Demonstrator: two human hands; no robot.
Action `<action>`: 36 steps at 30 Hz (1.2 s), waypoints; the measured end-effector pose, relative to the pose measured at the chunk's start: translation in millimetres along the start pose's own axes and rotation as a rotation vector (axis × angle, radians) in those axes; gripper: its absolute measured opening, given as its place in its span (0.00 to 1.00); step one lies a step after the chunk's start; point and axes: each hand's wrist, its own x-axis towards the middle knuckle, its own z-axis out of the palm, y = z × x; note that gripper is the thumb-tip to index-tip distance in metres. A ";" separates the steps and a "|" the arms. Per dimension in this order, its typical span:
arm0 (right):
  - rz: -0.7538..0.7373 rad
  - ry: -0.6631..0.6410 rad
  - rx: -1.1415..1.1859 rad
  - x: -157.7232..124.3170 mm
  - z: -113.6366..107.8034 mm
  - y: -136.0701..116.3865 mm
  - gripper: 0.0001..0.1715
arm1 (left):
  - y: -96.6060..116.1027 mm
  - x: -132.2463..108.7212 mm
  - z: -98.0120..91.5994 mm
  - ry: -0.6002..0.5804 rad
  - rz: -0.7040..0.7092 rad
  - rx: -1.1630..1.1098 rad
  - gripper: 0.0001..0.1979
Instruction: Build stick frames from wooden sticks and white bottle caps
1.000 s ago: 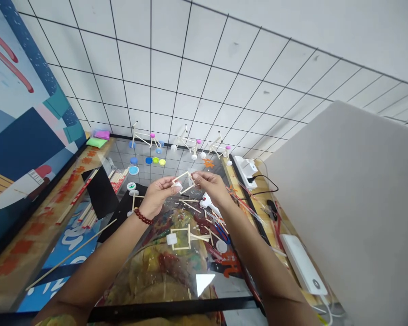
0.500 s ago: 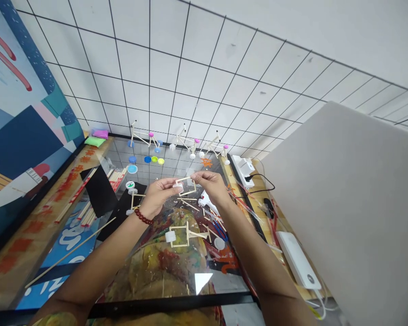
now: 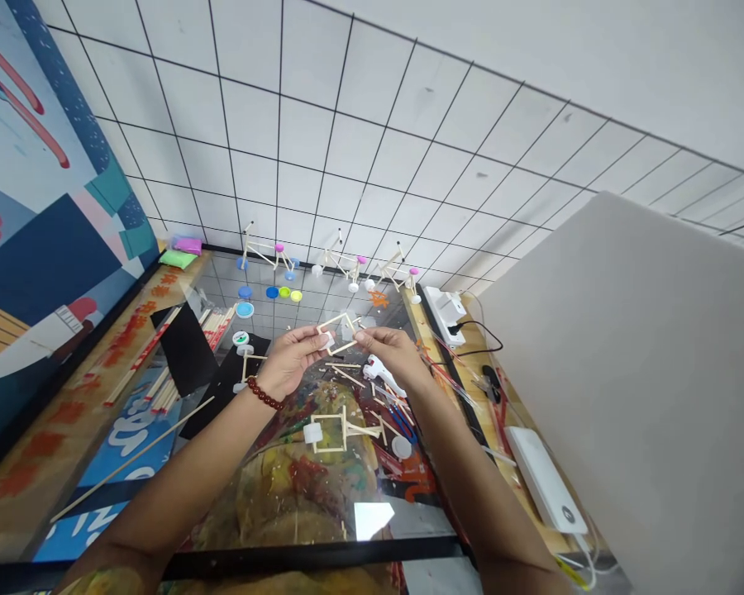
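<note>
A small square frame of glued wooden sticks [image 3: 336, 333] is held up between my hands over the glass tabletop, with a white plastic piece [image 3: 328, 339] on its near side. My left hand [image 3: 291, 359] pinches one side, and a red bead bracelet [image 3: 264, 393] circles that wrist. My right hand [image 3: 390, 351] grips the opposite corner with its fingertips. Below them lies a similar stick frame with a white cap [image 3: 335, 431]. A white glue gun [image 3: 384, 376] rests close to my right hand among loose sticks [image 3: 341, 365].
Several finished stick models with coloured wheels [image 3: 341, 264] and bottle caps [image 3: 273, 292] stand at the back by the tiled wall. Left are bundled sticks [image 3: 217, 326] and a black sheet [image 3: 186, 347]. Right are a power strip [image 3: 446, 316], a power bank [image 3: 546, 479] and a large grey board [image 3: 626, 388].
The stick frame has turned slightly between my fingers, and my right hand sits a little lower. The whole view has shifted slightly.
</note>
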 end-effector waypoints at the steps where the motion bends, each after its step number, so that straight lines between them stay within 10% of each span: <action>1: 0.004 0.008 0.002 0.0 1.7 1.9 0.25 | -0.8 0.3 -0.1 0.006 0.005 -0.002 0.19; 28: -0.019 0.270 -0.032 -20.8 -26.1 -3.9 0.28 | -8.5 5.4 -3.3 0.126 0.023 -0.099 0.17; 36: -0.112 0.155 -0.056 -13.4 0.8 7.7 0.24 | -13.7 1.5 0.1 0.058 0.025 -0.036 0.18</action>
